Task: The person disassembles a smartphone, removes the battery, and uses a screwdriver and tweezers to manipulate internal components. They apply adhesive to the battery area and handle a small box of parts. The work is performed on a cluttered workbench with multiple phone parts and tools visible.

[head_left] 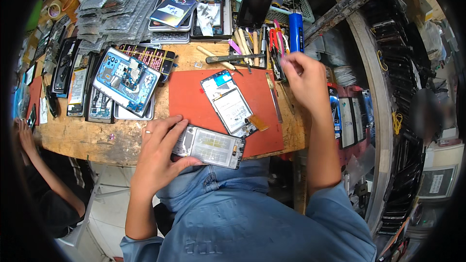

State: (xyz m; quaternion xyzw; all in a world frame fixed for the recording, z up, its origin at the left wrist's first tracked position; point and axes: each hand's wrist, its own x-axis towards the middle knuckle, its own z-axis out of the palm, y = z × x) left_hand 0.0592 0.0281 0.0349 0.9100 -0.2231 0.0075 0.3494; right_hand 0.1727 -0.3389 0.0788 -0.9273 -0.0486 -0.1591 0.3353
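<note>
My left hand (pixel 160 150) grips a silver phone frame (pixel 213 145) at the front edge of the red mat (pixel 187 90). Just behind it on the mat lies a phone's insides (pixel 228 104), with a white battery, a blue part and an orange flex cable. My right hand (pixel 305 77) is raised over the right side of the bench beside the upright hand tools (pixel 276 39) and a blue cylinder (pixel 295 31), fingers bent together; what they hold, if anything, is hidden.
Stacked opened phones (pixel 126 80), bubble-wrap sleeves (pixel 107 9) and a green basket (pixel 291 5) crowd the wooden bench (pixel 97 143). Wooden-handled tools (pixel 242 48) lie behind the mat. Another person's arm (pixel 53 174) is at the left. A metal post (pixel 369 116) stands right.
</note>
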